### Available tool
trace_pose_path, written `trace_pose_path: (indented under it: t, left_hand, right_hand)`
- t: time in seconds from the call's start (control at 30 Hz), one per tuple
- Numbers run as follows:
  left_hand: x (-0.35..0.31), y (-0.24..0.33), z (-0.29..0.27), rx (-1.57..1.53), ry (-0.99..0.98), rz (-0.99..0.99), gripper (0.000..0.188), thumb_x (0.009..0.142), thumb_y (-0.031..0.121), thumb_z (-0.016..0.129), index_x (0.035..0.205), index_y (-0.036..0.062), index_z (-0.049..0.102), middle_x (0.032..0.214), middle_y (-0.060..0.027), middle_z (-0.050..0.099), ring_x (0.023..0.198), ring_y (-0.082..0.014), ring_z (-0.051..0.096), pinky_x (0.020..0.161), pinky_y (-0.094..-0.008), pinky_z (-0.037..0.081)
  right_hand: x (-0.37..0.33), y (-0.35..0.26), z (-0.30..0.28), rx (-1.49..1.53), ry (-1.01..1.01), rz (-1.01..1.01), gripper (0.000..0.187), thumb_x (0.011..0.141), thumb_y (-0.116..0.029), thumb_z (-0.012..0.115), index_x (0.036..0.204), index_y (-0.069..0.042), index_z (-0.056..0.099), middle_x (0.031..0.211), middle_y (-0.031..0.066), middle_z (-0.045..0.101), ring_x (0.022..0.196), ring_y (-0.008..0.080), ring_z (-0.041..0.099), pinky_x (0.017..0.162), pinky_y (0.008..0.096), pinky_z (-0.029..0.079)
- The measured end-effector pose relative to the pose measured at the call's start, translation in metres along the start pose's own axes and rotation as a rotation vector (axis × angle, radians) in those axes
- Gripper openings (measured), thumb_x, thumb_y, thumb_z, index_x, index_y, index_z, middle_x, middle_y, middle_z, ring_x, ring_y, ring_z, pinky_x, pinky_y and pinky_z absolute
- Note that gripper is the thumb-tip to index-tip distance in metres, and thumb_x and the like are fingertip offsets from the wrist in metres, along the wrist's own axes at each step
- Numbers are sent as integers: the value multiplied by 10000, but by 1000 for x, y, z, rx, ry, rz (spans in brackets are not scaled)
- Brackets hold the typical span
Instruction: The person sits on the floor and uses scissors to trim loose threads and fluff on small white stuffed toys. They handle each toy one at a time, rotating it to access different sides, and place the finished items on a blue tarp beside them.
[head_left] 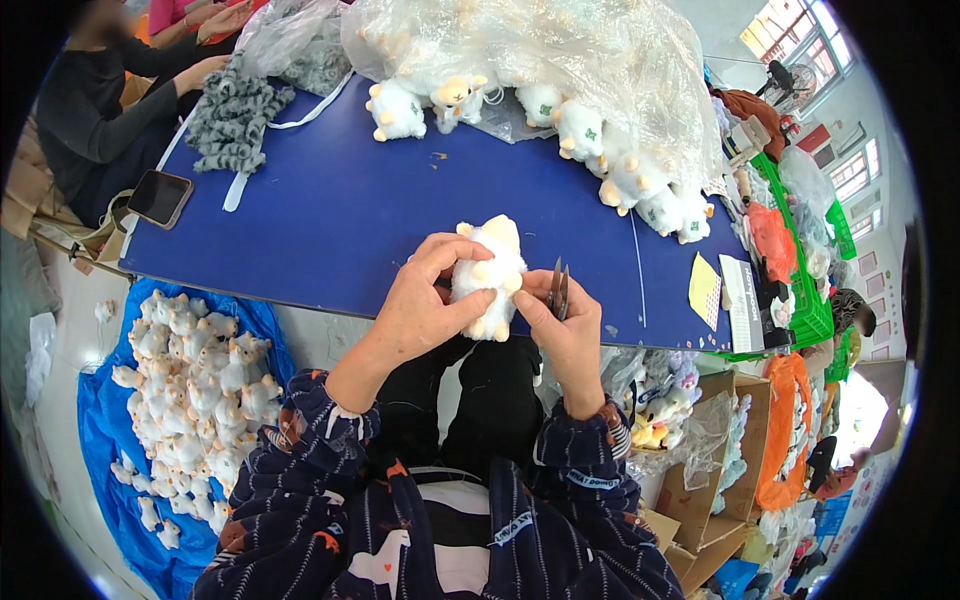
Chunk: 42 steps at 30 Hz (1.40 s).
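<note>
Over the near edge of the blue table, my left hand grips a small white plush toy with cream-coloured paws. Its thumb and fingers press into the fluffy body from the left. Small dark scissors stick up between the fingers of my right hand, blades pointing away from me. The right thumb and a fingertip also touch the toy's right side. Part of the scissors is hidden in the hand.
Similar plush toys line the table's far side under a clear plastic bag. A phone and grey curly fabric lie left. More toys heap on a blue sheet. A cardboard box stands right; a person sits far left.
</note>
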<state>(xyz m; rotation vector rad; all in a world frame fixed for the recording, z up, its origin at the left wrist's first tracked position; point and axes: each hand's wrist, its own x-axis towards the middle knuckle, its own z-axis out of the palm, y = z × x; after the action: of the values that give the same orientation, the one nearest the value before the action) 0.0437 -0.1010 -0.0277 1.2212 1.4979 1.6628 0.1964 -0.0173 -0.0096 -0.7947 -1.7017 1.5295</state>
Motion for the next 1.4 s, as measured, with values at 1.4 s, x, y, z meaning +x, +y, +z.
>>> trace_pose_path:
  t: [1.4]
  left_hand:
    - [-13, 0, 4, 105, 88, 187, 299, 756, 91, 684, 1042, 68, 600, 1117, -86, 465, 899, -205, 553, 672, -286, 502]
  right_hand:
    - [2, 11, 5, -140, -4, -157, 209, 822, -81, 648, 1000, 12, 587, 739, -31, 553, 632, 17, 447, 551, 173, 375]
